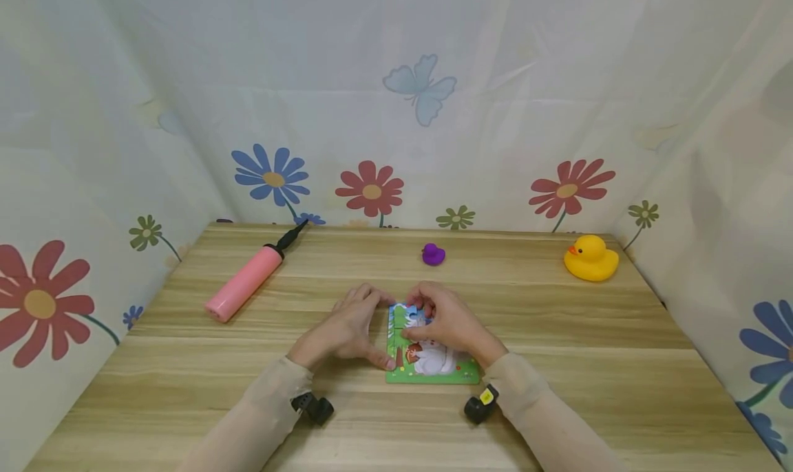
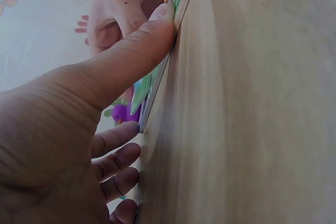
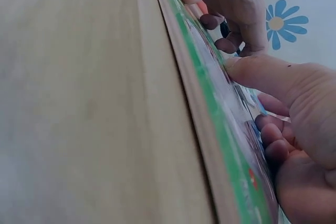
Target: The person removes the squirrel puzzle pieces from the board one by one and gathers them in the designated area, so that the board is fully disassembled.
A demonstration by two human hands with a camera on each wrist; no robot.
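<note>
A picture jigsaw puzzle (image 1: 434, 372) with a green border lies flat on the table, showing trees and a white animal. My left hand (image 1: 347, 327) holds its left side, the thumb at the lower left edge and the index fingertip by the upper left corner. The other left fingers (image 2: 119, 183) curve down near the tabletop. From the right, my right hand (image 1: 455, 320) reaches over the puzzle, thumb on its surface and fingers curled at the top. Between them is a puzzle piece (image 3: 245, 98), mostly hidden by the hand. A green piece (image 2: 140, 95) stands slightly raised near the upper left corner.
On the wooden table (image 1: 557, 389), a pink hand pump (image 1: 244, 283) with a black nozzle lies at the left. A small purple duck (image 1: 433, 254) sits behind the puzzle, and a larger yellow duck (image 1: 591, 260) is at the back right. A flowered curtain (image 1: 483, 148) encloses the table.
</note>
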